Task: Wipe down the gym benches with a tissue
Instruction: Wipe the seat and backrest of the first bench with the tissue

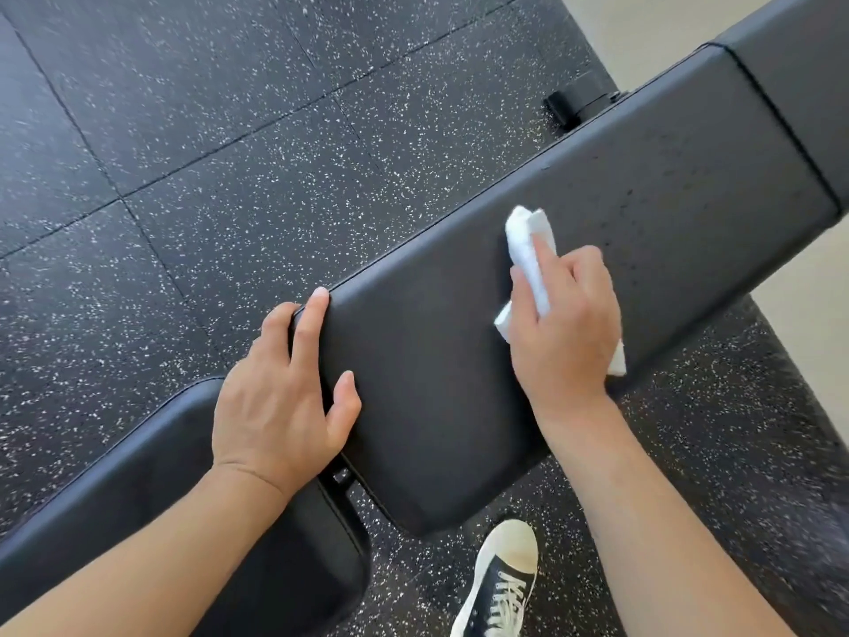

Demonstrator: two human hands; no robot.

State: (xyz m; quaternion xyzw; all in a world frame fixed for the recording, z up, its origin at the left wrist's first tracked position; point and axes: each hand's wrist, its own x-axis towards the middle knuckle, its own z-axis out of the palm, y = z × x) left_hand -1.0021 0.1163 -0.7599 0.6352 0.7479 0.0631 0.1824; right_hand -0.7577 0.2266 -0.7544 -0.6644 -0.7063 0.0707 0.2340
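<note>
A long black padded bench [643, 209] runs from the lower middle up to the upper right. My right hand [565, 324] holds a folded white tissue [528, 250] and presses it flat on the bench pad near its middle. My left hand [285, 388] rests on the pad's near left corner, fingers bent over the far edge and thumb lying on top. Small droplets speckle the pad beyond the tissue.
A second black pad [151, 489] lies at the lower left, joined by a black bracket [340, 475]. Speckled rubber floor tiles [206, 154] surround the bench. A foot in a black-and-white sneaker [500, 586] stands below. A further pad [799, 62] and a black frame foot [579, 103] are at the upper right.
</note>
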